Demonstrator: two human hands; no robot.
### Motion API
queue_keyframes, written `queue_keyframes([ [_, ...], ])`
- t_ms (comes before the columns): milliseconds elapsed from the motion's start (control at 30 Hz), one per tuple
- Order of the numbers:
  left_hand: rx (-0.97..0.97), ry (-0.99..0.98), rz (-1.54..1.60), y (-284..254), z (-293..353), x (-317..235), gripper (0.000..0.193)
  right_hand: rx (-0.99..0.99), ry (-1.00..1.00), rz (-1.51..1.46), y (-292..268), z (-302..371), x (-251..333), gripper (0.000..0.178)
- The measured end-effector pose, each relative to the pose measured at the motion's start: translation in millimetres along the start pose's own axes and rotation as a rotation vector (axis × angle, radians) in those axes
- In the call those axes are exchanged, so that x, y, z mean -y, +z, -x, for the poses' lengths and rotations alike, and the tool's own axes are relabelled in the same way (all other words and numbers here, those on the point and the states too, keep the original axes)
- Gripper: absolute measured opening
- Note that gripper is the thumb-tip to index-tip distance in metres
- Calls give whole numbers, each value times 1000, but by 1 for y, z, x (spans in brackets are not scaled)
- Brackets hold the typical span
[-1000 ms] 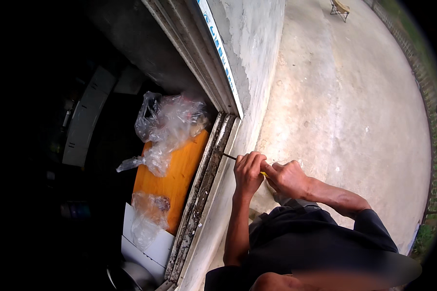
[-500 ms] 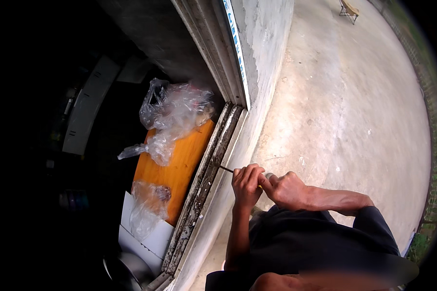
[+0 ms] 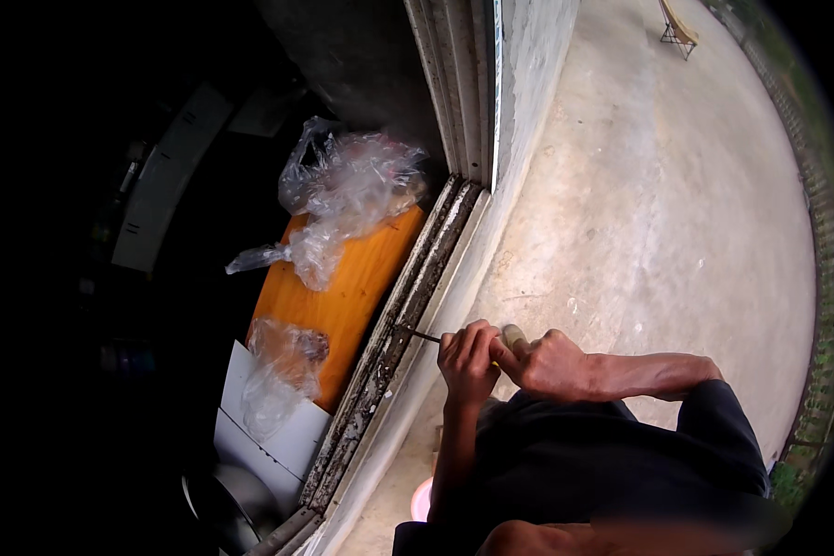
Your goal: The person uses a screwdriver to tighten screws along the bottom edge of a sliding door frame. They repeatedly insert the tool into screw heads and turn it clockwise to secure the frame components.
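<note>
My left hand [image 3: 469, 360] is closed round a slim dark-shafted tool [image 3: 423, 334] that looks like a screwdriver. Its tip rests in the dirty sliding-window track [image 3: 372, 389], where dark grime and pale flecks lie. Just to the right, my right hand [image 3: 549, 365] is closed at the tool's rear end, pressed up against the left hand. A bit of yellow shows between the hands; most of the handle is hidden by the fingers.
Inside the window, crumpled clear plastic bags [image 3: 352, 190] lie on an orange-brown board [image 3: 357, 287], near a metal pot [image 3: 241, 505]. An upright window frame [image 3: 459, 93] rises beyond the track. Outside, a concrete floor [image 3: 658, 222] stretches to a folding chair [image 3: 679, 30].
The tool's tip has slid along the track toward me, away from the frame corner, with both hands still gripping. The whole view has shifted slightly.
</note>
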State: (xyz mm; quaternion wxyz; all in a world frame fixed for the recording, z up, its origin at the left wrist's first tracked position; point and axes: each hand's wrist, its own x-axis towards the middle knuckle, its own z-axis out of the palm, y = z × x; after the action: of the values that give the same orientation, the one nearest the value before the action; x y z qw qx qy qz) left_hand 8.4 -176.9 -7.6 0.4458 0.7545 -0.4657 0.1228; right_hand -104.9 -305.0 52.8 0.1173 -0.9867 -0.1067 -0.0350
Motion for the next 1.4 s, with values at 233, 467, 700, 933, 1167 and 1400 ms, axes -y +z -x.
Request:
queue_keyframes([
  [233, 45, 94, 152, 31, -43, -9, 17, -144, 292, -69, -21, 11, -16, 47],
  [467, 19, 248, 262, 106, -118, 17, 14, -198, 430, 159, -22, -5, -89, 41],
  [700, -52, 152, 165, 88, -68, 9, 17, -32, 196, 189, -16, 12, -65, 50],
  [933, -85, 107, 176, 89, -78, 6, 20, -130, 291, 150, -17, 8, -71, 53],
  [1167, -139, 88, 158, 83, -64, 3, 19, -2, 116, 202, -26, 8, -66, 56],
  [1400, -117, 90, 166, 87, -76, 9, 21, -42, 224, 194, -37, -3, -67, 54],
])
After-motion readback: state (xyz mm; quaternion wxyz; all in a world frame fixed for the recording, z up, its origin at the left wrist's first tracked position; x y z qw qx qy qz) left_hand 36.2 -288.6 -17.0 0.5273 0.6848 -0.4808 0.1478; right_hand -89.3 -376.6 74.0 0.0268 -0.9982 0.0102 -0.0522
